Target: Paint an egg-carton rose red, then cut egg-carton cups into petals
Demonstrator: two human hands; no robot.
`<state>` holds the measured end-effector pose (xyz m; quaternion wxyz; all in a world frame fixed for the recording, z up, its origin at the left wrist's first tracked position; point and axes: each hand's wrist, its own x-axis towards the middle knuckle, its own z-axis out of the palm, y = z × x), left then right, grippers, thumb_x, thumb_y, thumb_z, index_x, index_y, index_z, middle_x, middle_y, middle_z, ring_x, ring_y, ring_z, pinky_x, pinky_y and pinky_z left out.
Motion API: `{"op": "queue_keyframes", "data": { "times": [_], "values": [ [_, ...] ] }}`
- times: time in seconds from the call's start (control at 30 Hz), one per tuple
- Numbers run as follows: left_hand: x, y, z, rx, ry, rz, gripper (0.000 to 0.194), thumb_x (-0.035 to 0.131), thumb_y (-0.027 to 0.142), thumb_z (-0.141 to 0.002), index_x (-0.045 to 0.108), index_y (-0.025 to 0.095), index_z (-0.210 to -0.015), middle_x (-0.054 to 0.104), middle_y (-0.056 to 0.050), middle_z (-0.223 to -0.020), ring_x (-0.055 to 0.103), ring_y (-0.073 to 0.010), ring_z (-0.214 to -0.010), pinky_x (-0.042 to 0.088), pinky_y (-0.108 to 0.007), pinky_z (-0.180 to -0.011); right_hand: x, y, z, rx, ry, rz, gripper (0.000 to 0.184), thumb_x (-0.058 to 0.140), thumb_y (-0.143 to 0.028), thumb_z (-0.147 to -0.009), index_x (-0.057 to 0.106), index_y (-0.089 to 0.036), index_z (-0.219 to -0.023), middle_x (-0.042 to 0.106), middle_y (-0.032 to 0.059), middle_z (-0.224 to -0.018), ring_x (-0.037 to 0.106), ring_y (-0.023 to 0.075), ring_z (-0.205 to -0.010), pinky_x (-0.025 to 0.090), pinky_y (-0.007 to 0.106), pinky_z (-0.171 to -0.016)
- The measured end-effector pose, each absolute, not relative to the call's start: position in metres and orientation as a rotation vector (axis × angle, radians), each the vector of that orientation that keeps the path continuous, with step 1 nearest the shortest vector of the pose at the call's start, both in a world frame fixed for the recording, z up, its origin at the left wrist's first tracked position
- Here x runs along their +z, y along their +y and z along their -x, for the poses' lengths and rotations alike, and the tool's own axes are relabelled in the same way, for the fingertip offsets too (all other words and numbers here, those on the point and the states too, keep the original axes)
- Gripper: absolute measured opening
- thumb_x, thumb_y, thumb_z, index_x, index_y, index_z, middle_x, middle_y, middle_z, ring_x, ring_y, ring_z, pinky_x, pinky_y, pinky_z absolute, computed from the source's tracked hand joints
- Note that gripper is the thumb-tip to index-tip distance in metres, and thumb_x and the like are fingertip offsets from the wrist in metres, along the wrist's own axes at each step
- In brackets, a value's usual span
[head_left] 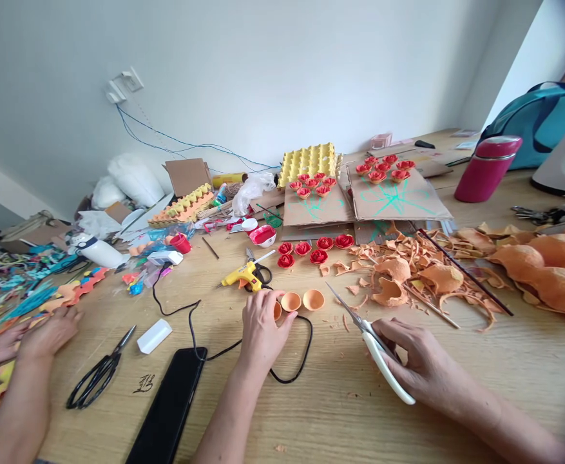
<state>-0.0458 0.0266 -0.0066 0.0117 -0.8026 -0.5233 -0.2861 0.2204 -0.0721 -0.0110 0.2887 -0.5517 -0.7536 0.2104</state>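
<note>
My left hand [261,332] rests on the wooden table [504,374], fingers curled around a small orange egg-carton cup [277,310] at its fingertips. Two more orange cups [302,300] lie just beyond it. My right hand [420,361] grips white-handled scissors [369,338], blades pointing up and left towards the cups. A row of red paper roses [314,248] lies further back. Orange carton scraps [408,270] are piled ahead of my right hand.
A yellow glue gun [243,275] with a black cord, a black phone [171,406], black scissors [99,374] and a white block [153,336] lie at left. Another person's hands [35,338] work at far left. Cardboard with roses [388,193], a pink flask [486,169], orange egg trays [547,261].
</note>
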Motion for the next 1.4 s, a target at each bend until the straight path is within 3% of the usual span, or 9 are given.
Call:
{"op": "queue_keyframes", "data": {
  "times": [0.1, 0.27, 0.6, 0.77, 0.83, 0.9, 1.0, 1.07, 1.4],
  "values": [
    [-0.012, 0.030, 0.042, -0.810, -1.602, 2.511, 0.040, 0.071, 0.028, -0.083, 0.058, 0.024, -0.121, 0.065, -0.010, -0.117, 0.056, -0.0304, -0.110, 0.043, -0.045, -0.092, -0.011, -0.073, -0.220, 0.558, -2.014, 1.471, 0.034, 0.043, -0.042, -0.099, 0.048, -0.023, -0.072, 0.054, 0.0004, -0.062, 0.048, 0.0145, -0.058, 0.036, 0.028, -0.056],
    [-0.014, 0.034, 0.040, -0.717, -1.601, 2.536, 0.028, 0.063, 0.028, -0.089, 0.062, 0.023, -0.116, 0.070, -0.009, -0.113, 0.059, -0.0297, -0.107, 0.040, -0.048, -0.095, -0.010, -0.073, -0.219, 0.543, -2.039, 1.490, 0.033, 0.043, -0.043, -0.099, 0.048, -0.023, -0.073, 0.055, 0.0001, -0.063, 0.048, 0.0146, -0.059, 0.035, 0.028, -0.056],
    [-0.011, 0.033, 0.040, -0.982, -1.548, 2.496, 0.039, 0.059, 0.017, -0.087, 0.055, 0.022, -0.126, 0.064, -0.011, -0.123, 0.057, -0.0297, -0.116, 0.040, -0.047, -0.103, -0.012, -0.070, -0.216, 0.283, -2.229, 1.477, 0.021, 0.050, -0.032, -0.095, 0.050, -0.022, -0.076, 0.061, 0.0015, -0.070, 0.052, 0.0158, -0.063, 0.037, 0.030, -0.066],
    [0.005, 0.021, 0.033, -1.237, -1.418, 2.480, 0.015, 0.050, 0.017, -0.094, 0.062, 0.019, -0.103, 0.067, -0.009, -0.102, 0.060, -0.0235, -0.100, 0.044, -0.040, -0.094, -0.016, -0.069, -0.219, 0.220, -2.204, 1.470, 0.018, 0.051, -0.030, -0.094, 0.052, -0.021, -0.079, 0.062, 0.0012, -0.071, 0.053, 0.0154, -0.063, 0.037, 0.031, -0.071],
    [0.012, 0.014, 0.030, -1.312, -1.347, 2.496, 0.021, 0.049, 0.019, -0.096, 0.059, 0.019, -0.078, 0.066, -0.005, -0.082, 0.059, -0.0206, -0.084, 0.045, -0.037, -0.085, -0.016, -0.069, -0.220, 0.189, -2.182, 1.466, 0.018, 0.052, -0.029, -0.094, 0.052, -0.021, -0.078, 0.061, 0.0004, -0.069, 0.052, 0.0151, -0.062, 0.036, 0.030, -0.070],
    [0.017, 0.007, 0.027, -1.379, -1.255, 2.554, 0.027, 0.047, 0.017, -0.096, 0.055, 0.020, -0.071, 0.062, -0.003, -0.074, 0.058, -0.0192, -0.078, 0.045, -0.036, -0.082, -0.016, -0.069, -0.220, 0.172, -2.182, 1.465, 0.019, 0.052, -0.029, -0.094, 0.050, -0.021, -0.077, 0.059, -0.0004, -0.068, 0.050, 0.0146, -0.061, 0.036, 0.029, -0.069],
    [0.021, 0.000, 0.024, -1.456, -1.101, 2.647, 0.011, 0.052, 0.012, -0.093, 0.061, 0.018, -0.094, 0.065, -0.006, -0.090, 0.060, -0.0199, -0.089, 0.046, -0.037, -0.086, -0.014, -0.069, -0.218, 0.193, -2.196, 1.475, 0.019, 0.053, -0.027, -0.093, 0.049, -0.021, -0.076, 0.058, -0.0011, -0.069, 0.049, 0.0139, -0.061, 0.035, 0.028, -0.068],
    [0.020, -0.001, 0.024, -1.434, -1.029, 2.695, 0.018, 0.054, 0.010, -0.092, 0.061, 0.019, -0.106, 0.065, -0.007, -0.098, 0.059, -0.0207, -0.095, 0.046, -0.037, -0.088, -0.012, -0.068, -0.217, 0.218, -2.195, 1.495, 0.020, 0.053, -0.027, -0.093, 0.047, -0.021, -0.075, 0.058, -0.0014, -0.069, 0.049, 0.0136, -0.061, 0.035, 0.027, -0.067],
    [0.015, 0.005, 0.025, -1.436, -1.081, 2.742, 0.015, 0.054, 0.011, -0.093, 0.062, 0.020, -0.101, 0.064, -0.006, -0.097, 0.061, -0.0203, -0.095, 0.047, -0.036, -0.087, -0.009, -0.070, -0.218, 0.266, -2.201, 1.501, 0.020, 0.050, -0.029, -0.095, 0.047, -0.020, -0.077, 0.058, -0.0009, -0.072, 0.049, 0.0134, -0.063, 0.035, 0.028, -0.070]
  ]
}}
